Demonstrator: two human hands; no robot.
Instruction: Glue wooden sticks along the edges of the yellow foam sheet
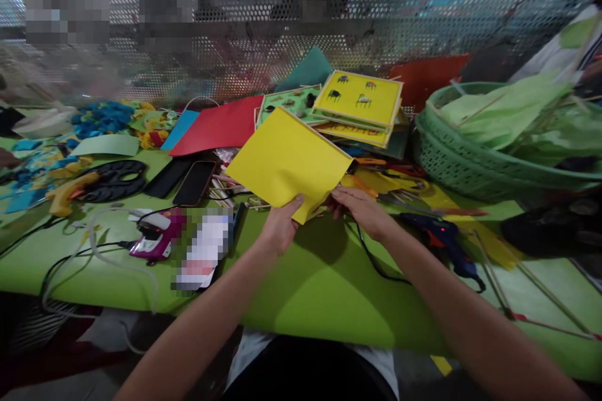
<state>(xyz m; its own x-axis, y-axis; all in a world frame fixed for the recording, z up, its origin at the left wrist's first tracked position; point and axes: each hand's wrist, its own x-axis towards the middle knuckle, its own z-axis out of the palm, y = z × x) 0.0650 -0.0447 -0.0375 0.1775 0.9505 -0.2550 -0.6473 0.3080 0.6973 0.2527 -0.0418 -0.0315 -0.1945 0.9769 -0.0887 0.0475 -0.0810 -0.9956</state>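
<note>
A yellow board [286, 156] is held tilted above the green table, with a thin pale strip along its upper right edge. My left hand [282, 225] grips the board's bottom corner, thumb on its face. My right hand [362, 208] is at the lower right edge, its fingers closed together; the shadow there hides what they pinch. Behind the board lie finished-looking framed yellow panels [357, 99] with small pictures and a green panel [286, 103] with dark pieces on it. A blue glue gun [442, 241] with a lit red light rests to the right of my right forearm.
To the left lie a yellow glue gun [70, 193], a purple device [160, 235] with cables and two phones, one dark [195, 183], one lit [205, 250]. Green baskets [461, 156] stand at right. Thin sticks [540, 285] lie at the right edge. A perforated screen [263, 19] rises behind.
</note>
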